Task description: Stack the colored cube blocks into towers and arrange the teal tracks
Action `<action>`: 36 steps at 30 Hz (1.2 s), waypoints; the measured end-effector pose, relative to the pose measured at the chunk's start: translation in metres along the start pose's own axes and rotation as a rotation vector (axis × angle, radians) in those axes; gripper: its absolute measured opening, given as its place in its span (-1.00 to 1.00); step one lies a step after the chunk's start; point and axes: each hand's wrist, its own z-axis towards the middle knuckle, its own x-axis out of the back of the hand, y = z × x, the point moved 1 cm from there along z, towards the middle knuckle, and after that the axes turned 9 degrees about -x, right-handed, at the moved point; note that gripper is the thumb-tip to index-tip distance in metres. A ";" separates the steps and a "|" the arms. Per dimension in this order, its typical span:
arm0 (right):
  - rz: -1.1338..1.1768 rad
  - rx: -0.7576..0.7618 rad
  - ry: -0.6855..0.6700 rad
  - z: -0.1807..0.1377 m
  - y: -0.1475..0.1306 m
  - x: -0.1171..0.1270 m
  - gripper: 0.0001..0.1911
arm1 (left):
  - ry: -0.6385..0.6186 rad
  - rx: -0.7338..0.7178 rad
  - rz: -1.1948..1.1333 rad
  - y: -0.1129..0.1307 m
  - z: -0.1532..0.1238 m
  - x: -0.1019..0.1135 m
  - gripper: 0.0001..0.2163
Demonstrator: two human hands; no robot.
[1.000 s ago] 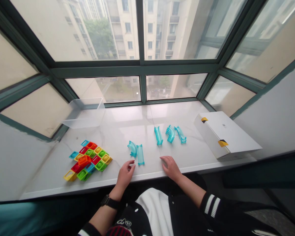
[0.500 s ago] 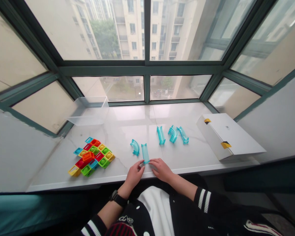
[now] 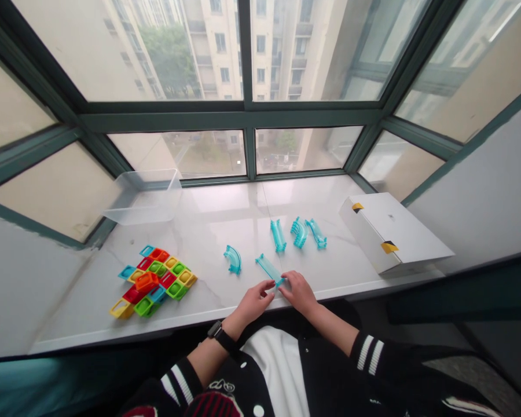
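A straight translucent blue toy track piece (image 3: pixel 268 267) lies slanted on the white sill, its near end between my hands. My right hand (image 3: pixel 301 294) has its fingertips closed on that near end. Just left of the same end is my left hand (image 3: pixel 254 302), with bent fingers and a small gap between thumb and forefinger; whether it touches the piece is hard to see. A curved blue track piece (image 3: pixel 233 259) sits to the left. Farther back are another straight piece (image 3: pixel 278 236), a second curved piece (image 3: pixel 299 233) and a wavy-looking piece (image 3: pixel 316 234).
Colourful plastic blocks (image 3: pixel 154 281) form a patch at left. Behind them stands a clear plastic bin (image 3: pixel 143 214). A white box (image 3: pixel 395 231) with yellow-black tabs is at right. Window frames (image 3: pixel 226 121) border the marble-look sill (image 3: pixel 212 313).
The straight track piece between my hands has turned from nearly upright in view to a slant, its near end swung right. Both hands moved right with it, and the view shifted slightly.
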 end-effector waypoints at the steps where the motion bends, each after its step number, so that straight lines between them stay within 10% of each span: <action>1: -0.003 0.000 0.000 0.000 0.000 -0.001 -0.71 | -0.003 0.003 -0.020 -0.001 -0.001 0.000 -0.55; 20: 0.183 0.108 -0.095 0.010 -0.011 -0.014 -0.67 | 0.330 0.364 -0.541 -0.025 -0.018 0.007 -0.32; 36: 0.245 0.227 0.078 0.030 -0.021 0.005 -0.73 | 0.234 0.280 -0.538 -0.001 -0.004 0.014 -0.20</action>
